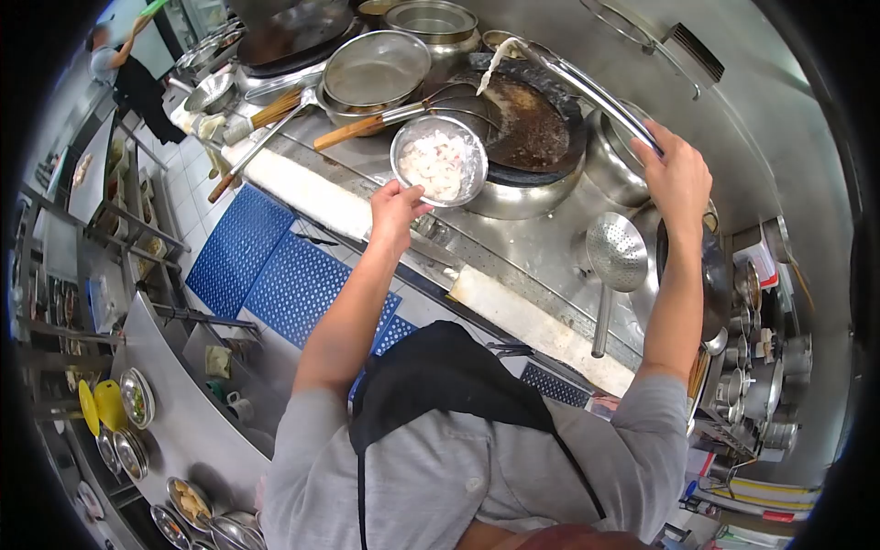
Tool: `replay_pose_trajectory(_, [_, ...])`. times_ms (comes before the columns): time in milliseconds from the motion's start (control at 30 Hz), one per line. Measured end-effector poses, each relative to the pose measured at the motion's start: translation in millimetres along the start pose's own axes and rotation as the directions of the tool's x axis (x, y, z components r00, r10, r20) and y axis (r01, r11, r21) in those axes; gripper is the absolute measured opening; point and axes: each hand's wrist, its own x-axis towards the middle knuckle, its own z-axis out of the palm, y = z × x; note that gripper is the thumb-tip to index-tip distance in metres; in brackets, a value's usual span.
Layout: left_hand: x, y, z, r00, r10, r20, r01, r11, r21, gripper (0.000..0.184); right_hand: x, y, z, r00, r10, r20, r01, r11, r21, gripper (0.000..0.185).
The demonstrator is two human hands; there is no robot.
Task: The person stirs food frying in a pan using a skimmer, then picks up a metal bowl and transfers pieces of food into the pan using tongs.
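Observation:
My left hand (394, 214) grips the rim of a round metal bowl (480, 176). Pale, white-coated pieces of food (434, 165) lie in it; their exact kind is unclear. My right hand (676, 170) is closed around the end of long metal tongs (591, 92). From the far tips of the tongs dangles a pale coated strip of food (495, 66), above the far left part of a wok (573, 147) with dark oil (529, 119). A wire strainer (357, 131) with a wooden handle rests just behind the bowl, its mesh end over the wok's left side.
A perforated ladle (616, 252) lies on the steel stove top, right of the wok. Stacked strainers (376, 69) and another wok (289, 37) stand at the back left. Blue mats (302, 284) cover the floor. Another person (137, 82) stands far left with a raised arm.

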Motion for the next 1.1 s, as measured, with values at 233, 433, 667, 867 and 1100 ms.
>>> replay_pose_trajectory(233, [-13.7, -3.7, -6.8, 0.999, -0.037, 0.009, 0.037, 0.999, 0.005, 0.009, 55.8, 8.8, 70.4, 0.992, 0.067, 0.109, -0.049, 0.986, -0.162, 0.027])
replay_pose_trajectory(433, [-36.6, 8.1, -8.1, 0.997, -0.065, -0.027, 0.065, 0.998, 0.007, 0.01, 106.8, 5.6, 185.2, 0.896, 0.217, 0.386, -0.199, 0.976, -0.088, 0.05])
replay_pose_trajectory(667, [-37.6, 13.0, -23.4, 0.999, -0.043, -0.022, 0.044, 0.999, 0.013, 0.019, 116.6, -9.0, 187.2, 0.932, 0.174, 0.318, -0.217, 0.97, 0.105, 0.05])
replay_pose_trajectory(867, [-13.3, 18.2, -34.3, 0.992, 0.092, -0.083, -0.094, 0.995, -0.024, 0.004, 28.3, -50.0, 61.7, 0.934, -0.242, 0.263, 0.183, 0.956, 0.229, 0.039])
replay_pose_trajectory(1100, [-15.0, 21.7, -27.1, 0.94, 0.34, -0.023, -0.337, 0.938, 0.084, 0.017, -23.9, -75.4, 36.4, 0.895, -0.414, 0.168, 0.406, 0.91, 0.078, 0.034])
